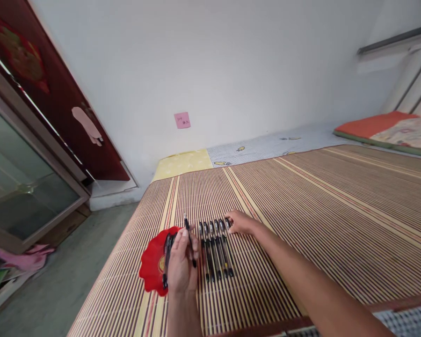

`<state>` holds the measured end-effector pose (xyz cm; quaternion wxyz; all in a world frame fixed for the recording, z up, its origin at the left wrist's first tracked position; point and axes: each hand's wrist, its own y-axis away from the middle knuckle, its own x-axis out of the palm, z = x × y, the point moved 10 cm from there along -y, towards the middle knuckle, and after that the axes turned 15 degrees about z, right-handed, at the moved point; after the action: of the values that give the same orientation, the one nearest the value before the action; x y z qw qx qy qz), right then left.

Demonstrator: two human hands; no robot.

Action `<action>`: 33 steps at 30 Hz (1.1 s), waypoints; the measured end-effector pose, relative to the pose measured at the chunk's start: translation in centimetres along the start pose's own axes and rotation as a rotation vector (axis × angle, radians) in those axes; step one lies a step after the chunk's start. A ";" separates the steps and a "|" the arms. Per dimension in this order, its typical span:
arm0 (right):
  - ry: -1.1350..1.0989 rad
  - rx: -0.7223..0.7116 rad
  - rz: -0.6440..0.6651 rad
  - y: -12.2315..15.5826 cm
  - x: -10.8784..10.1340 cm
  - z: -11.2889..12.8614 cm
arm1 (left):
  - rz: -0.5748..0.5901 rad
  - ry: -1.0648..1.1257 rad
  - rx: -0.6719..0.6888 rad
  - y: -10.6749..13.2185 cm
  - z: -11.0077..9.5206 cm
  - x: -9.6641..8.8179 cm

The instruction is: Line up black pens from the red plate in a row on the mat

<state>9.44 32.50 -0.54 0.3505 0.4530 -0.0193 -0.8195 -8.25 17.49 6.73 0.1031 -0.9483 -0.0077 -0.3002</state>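
Observation:
My left hand (182,262) is closed around a black pen (190,239), held upright above a red scalloped plate (151,267). A couple more black pens (166,260) lie on that plate, partly hidden by my hand. Just to the right, several black pens (215,250) lie side by side in a row on the striped bamboo mat (301,210). My right hand (240,222) rests at the far end of the row, fingers curled and touching the tip of the rightmost pen.
The mat covers a bed with a yellow and grey sheet (231,157) at its far end and an orange-edged pillow (389,128) at the right. A glass-fronted cabinet (24,182) and dark red door (66,112) stand left. Pink cloth (24,257) lies on the floor.

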 end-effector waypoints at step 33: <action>-0.598 -0.132 -0.335 10.1 -0.7 0.9 | 0.032 -0.113 -0.083 0.2 1.6 1.1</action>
<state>14.61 25.09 4.07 0.2186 0.1661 0.0067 -0.9616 -6.45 17.57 6.06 0.0680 -0.9672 0.0141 -0.2445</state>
